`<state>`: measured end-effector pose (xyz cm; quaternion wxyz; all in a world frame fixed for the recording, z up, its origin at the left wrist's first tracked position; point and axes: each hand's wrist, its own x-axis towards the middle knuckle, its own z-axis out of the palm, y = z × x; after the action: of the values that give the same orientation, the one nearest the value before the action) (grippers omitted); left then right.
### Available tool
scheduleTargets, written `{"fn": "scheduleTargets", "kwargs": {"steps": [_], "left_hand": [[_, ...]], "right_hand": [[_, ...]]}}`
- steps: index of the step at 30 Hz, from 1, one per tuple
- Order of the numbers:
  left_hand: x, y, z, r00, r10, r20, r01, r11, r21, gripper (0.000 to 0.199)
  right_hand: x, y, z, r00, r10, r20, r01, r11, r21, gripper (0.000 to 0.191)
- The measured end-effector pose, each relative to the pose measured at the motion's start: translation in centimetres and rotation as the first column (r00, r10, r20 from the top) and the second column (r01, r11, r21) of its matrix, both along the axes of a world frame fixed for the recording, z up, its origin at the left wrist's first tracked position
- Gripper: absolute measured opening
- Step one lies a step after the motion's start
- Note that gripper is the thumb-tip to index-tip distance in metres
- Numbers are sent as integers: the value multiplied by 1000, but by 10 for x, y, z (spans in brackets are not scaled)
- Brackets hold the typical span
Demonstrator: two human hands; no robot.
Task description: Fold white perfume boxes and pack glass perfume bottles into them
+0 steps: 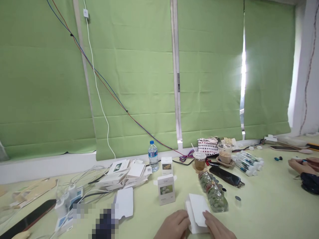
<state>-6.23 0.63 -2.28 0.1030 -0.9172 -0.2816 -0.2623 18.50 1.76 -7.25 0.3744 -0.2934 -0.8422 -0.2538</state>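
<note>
A small white cardboard box [198, 207] with a loose flap at its top lies on the table in front of me. My left hand [174, 225] grips its left side with bent fingers. On the opposite edge, my right hand [218, 227] has its fingertips pressed against the lower right of the box. Just beyond stands a printed box [166, 194] with its top tabs spread, and another printed box [166, 166] is behind it. A row of clear packets with round green items [213, 192] lies right of the white box.
Flattened cartons [124, 174] are heaped at the left near white chargers [66, 199] and cables. A water bottle [153, 156], drink cups [199, 161], a black phone [226, 176] and clear tubes [249, 162] stand or lie farther back. Another person's hands [302, 166] are at far right.
</note>
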Motion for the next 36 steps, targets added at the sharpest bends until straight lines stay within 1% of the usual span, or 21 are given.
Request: {"fn": "scheduleTargets", "kwargs": {"steps": [3,5,7,9,11,12,14,16,18,20,22,24,26,28,30,32,34,36], "left_hand": [[-2,-1,2,1000,9,-23,-10,998,-69,49],[-1,0,2,999,1,-47,-4,999,-48,58],[0,0,2,999,33,-29,-33,999,8,57],[2,0,1,996,85,29,-87,995,54,45],[3,-1,1,993,97,65,-103,990,100,34],[3,-1,2,994,86,68,-94,987,127,30],[3,-2,3,994,74,76,-87,980,180,25],[3,-3,5,992,89,94,-107,974,198,20],[3,-4,5,989,110,95,-126,975,181,17],[4,-4,5,989,127,72,-138,974,182,15],[4,-4,3,990,137,40,-142,968,206,15],[5,-3,1,990,138,20,-139,963,230,16],[5,-3,1,992,128,15,-128,962,240,16],[5,-3,3,993,120,18,-121,965,235,15],[6,-5,5,993,114,18,-115,969,217,15],[7,-7,7,993,115,11,-115,974,195,15],[7,-8,7,992,124,-10,-120,977,179,16],[7,-8,5,990,135,-37,-127,978,164,17]], "right_hand": [[-2,13,-13,996,-54,-68,52,998,-25,33],[-7,22,-20,995,-88,-57,86,996,-33,38],[-15,29,-23,991,-135,-10,135,990,-41,44],[-26,33,-18,982,-188,30,189,981,-51,49],[-38,32,-4,978,-205,36,207,978,-38,50],[-44,29,5,981,-191,27,192,981,-24,50],[-56,20,22,989,-145,2,145,989,-20,42],[-65,8,32,990,-113,-81,107,992,-72,30],[-71,-1,32,987,-78,-139,61,991,-123,31],[-70,-7,26,986,-50,-158,24,987,-158,34],[-61,-9,20,985,-32,-169,2,985,-173,36],[-45,-8,20,980,-29,-198,-7,984,-177,37],[-25,-7,27,963,-66,-261,13,980,-200,38],[-5,-8,39,933,-145,-329,55,962,-269,39],[14,-10,53,889,-262,-376,104,915,-391,41],[30,-11,63,843,-383,-377,145,838,-527,41],[44,-10,68,800,-471,-371,164,767,-620,38],[56,-4,67,762,-522,-383,163,727,-666,31]]}}
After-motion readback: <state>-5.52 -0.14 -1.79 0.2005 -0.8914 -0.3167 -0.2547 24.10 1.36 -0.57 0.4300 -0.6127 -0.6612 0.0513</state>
